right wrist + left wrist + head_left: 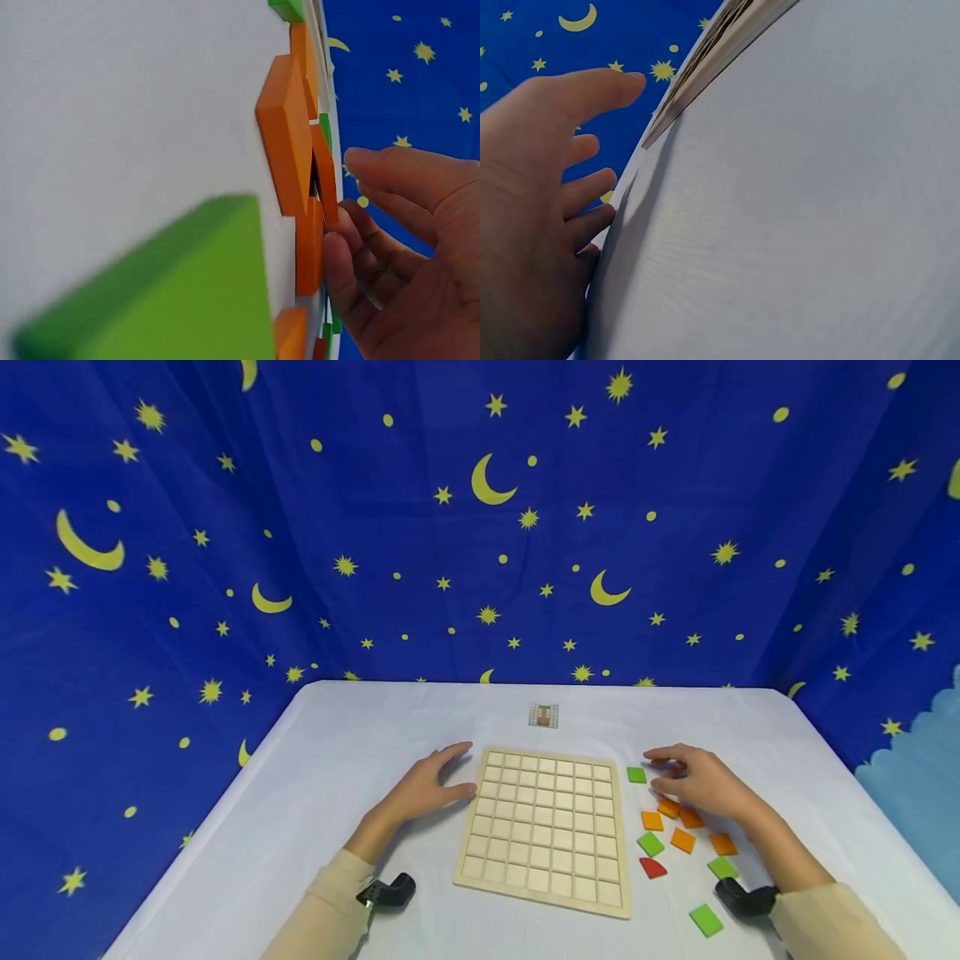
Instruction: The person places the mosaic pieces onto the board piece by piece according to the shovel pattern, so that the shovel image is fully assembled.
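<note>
A pale wooden board (543, 831) with a square grid of shallow recesses lies on the table. My left hand (423, 787) is beside its left edge, thumb and fingers spread; the left wrist view shows the same hand (540, 187) holding nothing. To the board's right, my right hand (701, 779) is over the loose tiles, fingers loosely bent and nothing seen between them. Nearest to its fingertips are a green square tile (636, 774) and an orange tile (668, 808). In the right wrist view the hand (420, 247) is close to several orange tiles (289, 135).
More orange tiles (682, 840), green tiles (706, 920) and a red quarter-round tile (652, 867) are scattered at the right. Behind the board lies a small picture card (543, 716). A blue star-patterned curtain (420, 527) surrounds the white table (390, 710).
</note>
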`<state>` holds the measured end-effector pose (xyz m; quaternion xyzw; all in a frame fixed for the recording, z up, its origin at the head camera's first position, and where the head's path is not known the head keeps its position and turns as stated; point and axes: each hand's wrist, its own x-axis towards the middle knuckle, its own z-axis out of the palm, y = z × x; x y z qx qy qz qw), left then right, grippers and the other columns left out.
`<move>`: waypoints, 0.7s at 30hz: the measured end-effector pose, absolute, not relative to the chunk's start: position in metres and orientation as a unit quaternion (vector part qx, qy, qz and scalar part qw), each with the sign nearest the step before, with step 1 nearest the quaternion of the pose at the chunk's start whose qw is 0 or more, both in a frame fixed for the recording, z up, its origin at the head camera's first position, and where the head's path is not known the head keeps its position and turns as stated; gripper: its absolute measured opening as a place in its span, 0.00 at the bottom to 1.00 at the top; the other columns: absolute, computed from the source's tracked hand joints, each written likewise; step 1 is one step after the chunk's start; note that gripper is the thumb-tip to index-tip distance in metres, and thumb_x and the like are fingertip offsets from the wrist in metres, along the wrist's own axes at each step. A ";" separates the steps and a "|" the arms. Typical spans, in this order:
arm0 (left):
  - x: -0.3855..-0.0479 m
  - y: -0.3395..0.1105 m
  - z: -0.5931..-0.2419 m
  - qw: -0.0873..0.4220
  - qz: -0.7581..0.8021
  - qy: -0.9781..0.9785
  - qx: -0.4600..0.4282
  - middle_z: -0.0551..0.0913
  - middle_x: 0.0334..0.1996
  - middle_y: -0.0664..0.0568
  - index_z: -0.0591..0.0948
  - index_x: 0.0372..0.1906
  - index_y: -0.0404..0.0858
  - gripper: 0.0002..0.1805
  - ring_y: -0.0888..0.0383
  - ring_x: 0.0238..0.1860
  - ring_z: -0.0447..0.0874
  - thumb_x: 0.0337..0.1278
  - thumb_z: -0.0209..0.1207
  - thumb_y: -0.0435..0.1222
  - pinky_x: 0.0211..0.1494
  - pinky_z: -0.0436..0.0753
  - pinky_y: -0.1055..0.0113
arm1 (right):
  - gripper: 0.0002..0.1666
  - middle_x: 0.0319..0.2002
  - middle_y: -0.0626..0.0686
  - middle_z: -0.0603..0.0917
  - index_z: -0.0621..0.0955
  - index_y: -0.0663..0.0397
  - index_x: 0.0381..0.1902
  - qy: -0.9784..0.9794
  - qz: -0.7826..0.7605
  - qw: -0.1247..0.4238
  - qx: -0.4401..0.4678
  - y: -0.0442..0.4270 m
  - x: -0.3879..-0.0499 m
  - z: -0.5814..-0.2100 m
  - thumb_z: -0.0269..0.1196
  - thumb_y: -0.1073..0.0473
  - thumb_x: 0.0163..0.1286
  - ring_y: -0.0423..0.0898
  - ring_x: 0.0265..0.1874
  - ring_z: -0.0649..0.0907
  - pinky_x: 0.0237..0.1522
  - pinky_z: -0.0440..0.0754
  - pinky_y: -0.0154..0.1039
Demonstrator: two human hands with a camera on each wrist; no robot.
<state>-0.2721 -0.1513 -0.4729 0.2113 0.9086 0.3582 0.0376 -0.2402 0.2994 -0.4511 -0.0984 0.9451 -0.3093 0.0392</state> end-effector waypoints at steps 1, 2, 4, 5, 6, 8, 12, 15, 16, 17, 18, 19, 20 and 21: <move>-0.272 -0.151 -0.474 0.037 0.355 0.908 0.218 0.66 0.69 0.54 0.66 0.71 0.54 0.41 0.48 0.70 0.58 0.51 0.66 0.57 0.71 0.57 0.48 | 0.28 0.48 0.52 0.81 0.79 0.53 0.58 0.944 -0.314 0.038 -0.097 0.300 -0.242 -0.452 0.70 0.52 0.60 0.47 0.36 0.76 0.38 0.78 0.40; -0.272 -0.151 -0.474 0.033 0.350 0.908 0.228 0.66 0.69 0.54 0.67 0.71 0.54 0.41 0.48 0.71 0.57 0.51 0.65 0.57 0.71 0.56 0.48 | 0.28 0.47 0.52 0.81 0.79 0.53 0.58 0.942 -0.318 0.037 -0.099 0.301 -0.243 -0.453 0.70 0.52 0.60 0.47 0.35 0.76 0.37 0.77 0.40; -0.273 -0.151 -0.476 0.027 0.337 0.907 0.250 0.65 0.69 0.54 0.67 0.70 0.53 0.40 0.49 0.71 0.55 0.51 0.65 0.58 0.73 0.53 0.50 | 0.29 0.45 0.52 0.80 0.79 0.54 0.57 0.940 -0.325 0.034 -0.103 0.302 -0.244 -0.454 0.71 0.53 0.59 0.47 0.33 0.76 0.33 0.76 0.38; -0.273 -0.151 -0.476 0.024 0.328 0.908 0.261 0.64 0.70 0.55 0.67 0.70 0.53 0.40 0.50 0.72 0.54 0.51 0.64 0.58 0.73 0.52 0.51 | 0.29 0.44 0.52 0.80 0.79 0.54 0.57 0.938 -0.326 0.033 -0.108 0.302 -0.244 -0.455 0.71 0.54 0.58 0.47 0.32 0.75 0.31 0.76 0.37; -0.272 -0.151 -0.477 0.023 0.318 0.909 0.269 0.64 0.70 0.57 0.68 0.70 0.53 0.40 0.51 0.72 0.54 0.51 0.64 0.59 0.73 0.51 0.51 | 0.29 0.43 0.52 0.80 0.79 0.55 0.57 0.937 -0.329 0.033 -0.115 0.301 -0.244 -0.455 0.71 0.54 0.58 0.47 0.31 0.75 0.29 0.75 0.37; -0.272 -0.151 -0.478 0.019 0.295 0.912 0.285 0.63 0.70 0.59 0.69 0.69 0.53 0.40 0.52 0.73 0.52 0.51 0.63 0.60 0.73 0.50 0.51 | 0.29 0.41 0.52 0.79 0.79 0.55 0.57 0.934 -0.334 0.033 -0.121 0.300 -0.245 -0.456 0.72 0.56 0.57 0.47 0.30 0.75 0.26 0.74 0.35; -0.269 -0.152 -0.479 0.016 0.260 0.918 0.299 0.63 0.70 0.59 0.69 0.69 0.53 0.40 0.50 0.73 0.49 0.50 0.62 0.62 0.72 0.51 0.47 | 0.27 0.39 0.51 0.78 0.81 0.54 0.55 0.935 -0.329 0.030 -0.128 0.295 -0.246 -0.458 0.72 0.57 0.57 0.46 0.29 0.74 0.26 0.73 0.35; -0.267 -0.152 -0.478 0.019 0.243 0.923 0.298 0.63 0.70 0.60 0.69 0.70 0.53 0.41 0.50 0.74 0.47 0.51 0.61 0.62 0.73 0.49 0.47 | 0.25 0.40 0.51 0.77 0.82 0.53 0.53 0.938 -0.315 0.026 -0.140 0.291 -0.248 -0.460 0.72 0.56 0.57 0.45 0.30 0.72 0.28 0.71 0.36; -0.266 -0.153 -0.478 0.020 0.239 0.924 0.298 0.63 0.70 0.60 0.69 0.70 0.53 0.40 0.50 0.74 0.47 0.51 0.61 0.62 0.73 0.49 0.47 | 0.24 0.40 0.50 0.77 0.83 0.53 0.53 0.939 -0.311 0.026 -0.145 0.289 -0.249 -0.460 0.72 0.56 0.57 0.45 0.30 0.72 0.28 0.71 0.36; -0.265 -0.153 -0.477 0.021 0.236 0.925 0.299 0.63 0.70 0.61 0.69 0.70 0.53 0.40 0.50 0.74 0.47 0.52 0.61 0.62 0.73 0.48 0.48 | 0.23 0.41 0.50 0.77 0.83 0.53 0.53 0.939 -0.308 0.027 -0.153 0.288 -0.249 -0.460 0.71 0.57 0.58 0.45 0.31 0.72 0.28 0.71 0.36; -0.265 -0.153 -0.478 0.021 0.232 0.925 0.299 0.63 0.70 0.62 0.69 0.70 0.53 0.40 0.50 0.74 0.46 0.52 0.60 0.62 0.73 0.47 0.48 | 0.23 0.41 0.50 0.77 0.83 0.52 0.52 0.938 -0.308 0.028 -0.155 0.287 -0.250 -0.460 0.71 0.58 0.58 0.45 0.31 0.72 0.28 0.71 0.36; -0.266 -0.153 -0.478 0.020 0.229 0.926 0.299 0.63 0.70 0.63 0.69 0.70 0.53 0.40 0.51 0.74 0.46 0.52 0.60 0.63 0.73 0.47 0.50 | 0.22 0.42 0.49 0.78 0.83 0.52 0.52 0.937 -0.310 0.028 -0.161 0.287 -0.250 -0.460 0.70 0.59 0.58 0.45 0.31 0.72 0.28 0.71 0.36; -0.266 -0.152 -0.479 0.018 0.227 0.926 0.301 0.63 0.70 0.63 0.69 0.70 0.53 0.39 0.51 0.74 0.46 0.53 0.59 0.62 0.74 0.46 0.50 | 0.20 0.42 0.49 0.78 0.84 0.51 0.51 0.936 -0.311 0.029 -0.162 0.287 -0.250 -0.460 0.70 0.60 0.58 0.45 0.31 0.72 0.29 0.72 0.36; -0.266 -0.152 -0.480 0.018 0.226 0.926 0.302 0.63 0.70 0.64 0.69 0.70 0.54 0.39 0.52 0.74 0.46 0.53 0.59 0.63 0.74 0.46 0.51 | 0.19 0.42 0.48 0.78 0.84 0.51 0.50 0.935 -0.311 0.029 -0.166 0.287 -0.250 -0.460 0.70 0.60 0.58 0.45 0.31 0.72 0.29 0.72 0.36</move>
